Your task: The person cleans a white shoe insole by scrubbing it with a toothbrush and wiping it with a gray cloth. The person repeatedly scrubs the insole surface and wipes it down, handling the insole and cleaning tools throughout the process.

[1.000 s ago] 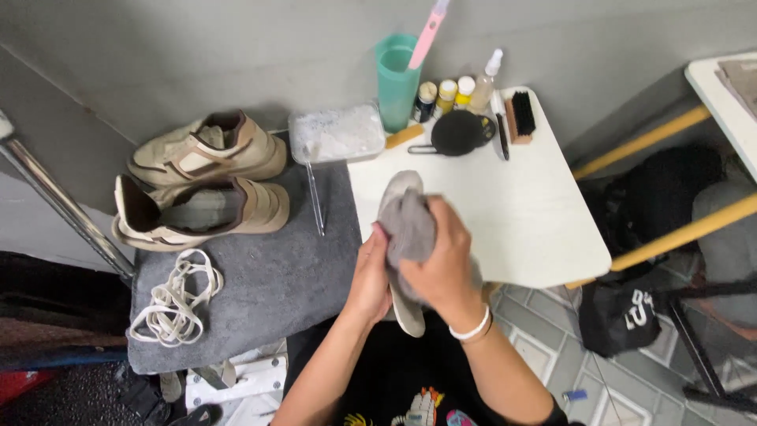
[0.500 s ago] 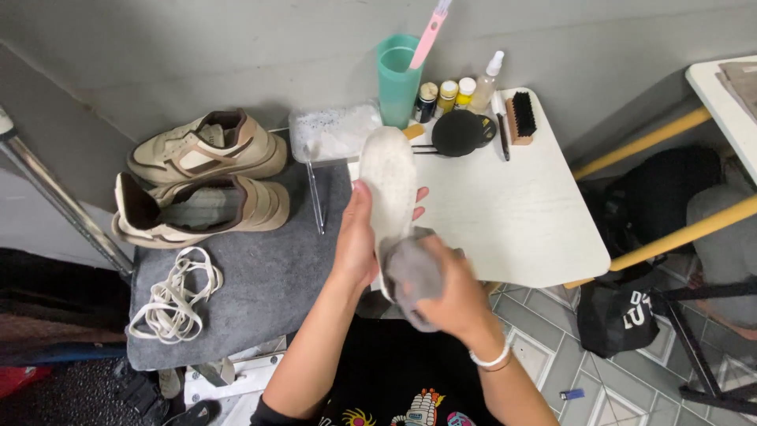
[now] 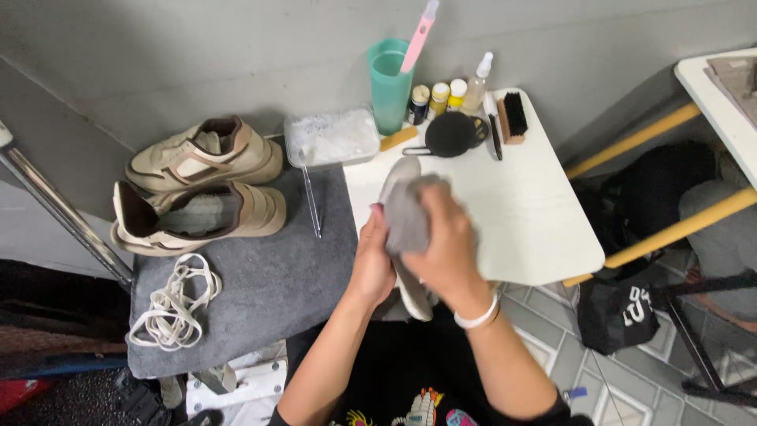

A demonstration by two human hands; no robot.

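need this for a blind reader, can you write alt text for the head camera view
Seen from above, a person's right hand rubs a grey cloth over a white insole steadied by the left hand. Beside them, two beige sneakers and loose laces lie on a grey mat.

My white desk (image 3: pixel 536 229) under my right grip (image 3: pixel 441 244), teal cup (image 3: pixel 388 87), small bottles (image 3: pixel 438 96), brush (image 3: pixel 512 118) beyond, grey mat (image 3: pixel 268 292) to its left
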